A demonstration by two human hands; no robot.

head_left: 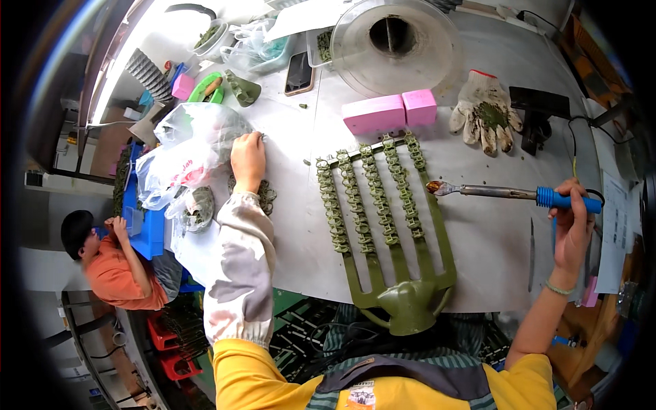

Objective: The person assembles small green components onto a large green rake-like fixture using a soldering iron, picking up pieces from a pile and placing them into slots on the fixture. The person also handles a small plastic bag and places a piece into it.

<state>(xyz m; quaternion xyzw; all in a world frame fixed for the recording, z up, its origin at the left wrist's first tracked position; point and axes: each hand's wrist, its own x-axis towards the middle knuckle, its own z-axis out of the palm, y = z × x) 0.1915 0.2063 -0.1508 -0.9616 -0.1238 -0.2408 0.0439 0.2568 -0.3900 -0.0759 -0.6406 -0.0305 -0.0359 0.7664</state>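
My right hand grips the blue handle of a soldering iron. The iron lies level, its brown-stained tip pointing left, over the right edge of a green comb-like frame. This frame, apparently wax, has long parallel prongs, and several carry rows of small green ring-like pieces. Its thick cup-shaped base overhangs the table's near edge. My left hand is closed at the right side of a clear plastic bag; what its fingers hold is too small to name. Green pieces lie beside that wrist.
Two pink blocks sit beyond the frame. A stained glove and a black stand are at the right. A large round clear-walled vessel and a phone stand farther back. Another person sits at the left.
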